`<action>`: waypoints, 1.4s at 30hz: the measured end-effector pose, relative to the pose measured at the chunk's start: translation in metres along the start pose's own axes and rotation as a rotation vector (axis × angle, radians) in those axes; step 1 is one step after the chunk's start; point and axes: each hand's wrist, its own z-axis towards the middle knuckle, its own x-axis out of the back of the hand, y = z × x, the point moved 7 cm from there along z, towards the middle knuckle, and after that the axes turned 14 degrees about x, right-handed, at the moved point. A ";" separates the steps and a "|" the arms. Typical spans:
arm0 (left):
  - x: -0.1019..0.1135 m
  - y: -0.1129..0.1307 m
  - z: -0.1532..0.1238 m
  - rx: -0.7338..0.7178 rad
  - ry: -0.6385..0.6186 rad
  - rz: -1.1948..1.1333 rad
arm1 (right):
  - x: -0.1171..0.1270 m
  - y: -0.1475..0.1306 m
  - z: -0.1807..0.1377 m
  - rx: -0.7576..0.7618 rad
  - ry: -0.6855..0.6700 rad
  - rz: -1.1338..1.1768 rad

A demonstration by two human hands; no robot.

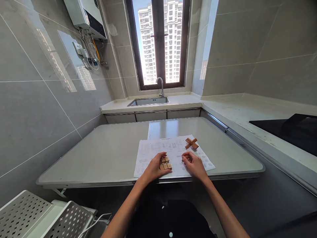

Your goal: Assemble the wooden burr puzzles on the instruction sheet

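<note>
though segmented, squarish wooden cluster [166, 163] in left hand [155, 166]

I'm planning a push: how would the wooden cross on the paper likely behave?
The wooden cross probably stays rigid, being solid-looking wood. Its splayed arms make rolling unlikely. Pushed, it may wrinkle the thin-looking paper beneath.

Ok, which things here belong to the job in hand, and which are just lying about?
In the job, by the look of it:
wooden blocks, with the left hand around them
crossed wooden piece
printed sheet

Just there:
faucet
sink
wall-mounted white unit
perforated white panels
</note>
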 end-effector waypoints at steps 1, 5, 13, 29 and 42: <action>0.003 -0.001 -0.001 0.004 0.032 0.030 | 0.000 -0.001 0.000 0.004 -0.007 -0.001; 0.021 -0.006 -0.010 0.028 0.223 0.202 | -0.003 -0.011 0.001 0.043 -0.072 -0.034; 0.031 -0.016 -0.017 0.129 0.129 0.105 | -0.042 -0.051 -0.005 0.232 -0.391 -0.112; 0.041 -0.021 -0.020 0.203 0.038 -0.314 | -0.046 -0.047 -0.002 0.019 -0.253 0.379; 0.035 -0.020 -0.020 0.192 -0.046 -0.412 | -0.070 -0.066 -0.001 0.028 -0.403 0.595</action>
